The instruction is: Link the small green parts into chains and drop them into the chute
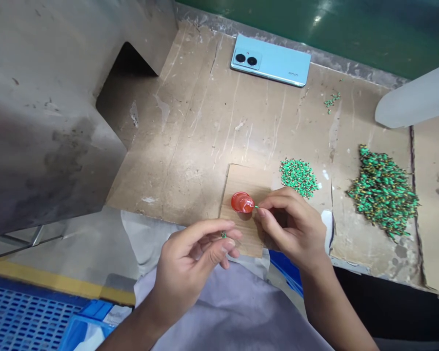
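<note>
Fingers [270,201] of right hand [300,230], nearer, pinched on small green piece [256,206], long axis roughly left-right, at right edge of red round object [242,202]; left hand [185,261], near-left, grasping another green piece [224,235].

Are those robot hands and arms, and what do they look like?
No, human. The left hand and right hand show no gloves or rings. No sleeve or watch shows on the left forearm or right forearm. Greyish-purple clothing shows between.
</note>
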Demonstrator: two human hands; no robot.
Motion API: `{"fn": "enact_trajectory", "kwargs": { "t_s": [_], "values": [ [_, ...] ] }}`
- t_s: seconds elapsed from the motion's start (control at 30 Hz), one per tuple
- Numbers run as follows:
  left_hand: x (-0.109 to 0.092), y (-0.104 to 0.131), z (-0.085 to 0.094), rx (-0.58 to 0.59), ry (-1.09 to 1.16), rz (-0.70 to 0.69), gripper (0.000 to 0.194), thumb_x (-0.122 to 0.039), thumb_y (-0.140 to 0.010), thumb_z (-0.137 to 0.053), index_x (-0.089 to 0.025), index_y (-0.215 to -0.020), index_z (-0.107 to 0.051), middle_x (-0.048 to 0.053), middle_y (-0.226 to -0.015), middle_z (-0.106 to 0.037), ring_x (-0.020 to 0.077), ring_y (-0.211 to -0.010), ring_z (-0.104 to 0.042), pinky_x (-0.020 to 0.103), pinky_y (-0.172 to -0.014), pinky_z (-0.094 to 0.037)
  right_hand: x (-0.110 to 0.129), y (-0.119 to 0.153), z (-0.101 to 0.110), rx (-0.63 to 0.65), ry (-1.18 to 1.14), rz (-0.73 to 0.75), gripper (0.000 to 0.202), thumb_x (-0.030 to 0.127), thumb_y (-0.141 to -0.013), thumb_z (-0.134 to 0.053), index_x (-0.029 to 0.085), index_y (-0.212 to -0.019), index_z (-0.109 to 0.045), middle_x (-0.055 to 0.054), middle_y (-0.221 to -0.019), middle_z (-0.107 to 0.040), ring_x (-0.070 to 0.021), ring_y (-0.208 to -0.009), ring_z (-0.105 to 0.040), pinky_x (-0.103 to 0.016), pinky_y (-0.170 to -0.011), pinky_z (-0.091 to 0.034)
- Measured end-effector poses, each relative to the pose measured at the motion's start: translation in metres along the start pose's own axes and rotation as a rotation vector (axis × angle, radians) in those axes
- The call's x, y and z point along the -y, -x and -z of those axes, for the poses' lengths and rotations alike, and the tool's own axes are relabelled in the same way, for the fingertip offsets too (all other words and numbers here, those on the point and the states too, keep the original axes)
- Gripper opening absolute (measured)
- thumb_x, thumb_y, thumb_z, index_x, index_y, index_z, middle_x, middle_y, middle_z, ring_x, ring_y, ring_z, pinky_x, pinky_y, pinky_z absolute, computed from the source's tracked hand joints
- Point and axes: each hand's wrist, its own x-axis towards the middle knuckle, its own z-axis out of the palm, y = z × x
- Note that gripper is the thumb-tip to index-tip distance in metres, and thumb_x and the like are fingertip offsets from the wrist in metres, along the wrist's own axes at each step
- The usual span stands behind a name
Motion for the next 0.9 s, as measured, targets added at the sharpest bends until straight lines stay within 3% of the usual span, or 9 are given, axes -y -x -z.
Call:
{"fn": "enact_trajectory", "kwargs": {
  "t_s": [0.33, 0.9],
  "values": [
    [-0.0005, -0.0016, 0.0001, 0.024, -0.079, -0.037, 0.022, -0.010, -0.102, -0.071, -0.024, -0.116, -0.082, 0.000, -0.103, -0.088, 0.0110, -0.079, -0.083, 0.014, -0.070, -0.069, 0.0023, -0.0027, -0.0006, 0.018, 0.007, -0.008, 0.015, 0.008, -0.102, -0.069, 0.023, -0.103, -0.067, 0.000, -0.089, -0.071, -0.0159, -0.078, -0.065, -0.031, -0.068, -0.052],
    [0.0055, -0.0019, 0.0019, 0.058, -0.086, -0.051, 0.022, -0.012, -0.105, -0.069, -0.026, -0.115, -0.082, 0.000, -0.104, -0.082, 0.0102, -0.083, -0.082, 0.015, -0.073, -0.069, 0.0006, -0.0016, -0.0012, 0.025, -0.025, -0.032, 0.015, 0.008, -0.102, -0.070, 0.023, -0.103, -0.067, -0.001, -0.090, -0.071, -0.0170, -0.080, -0.065, -0.033, -0.071, -0.051]
  ]
}}
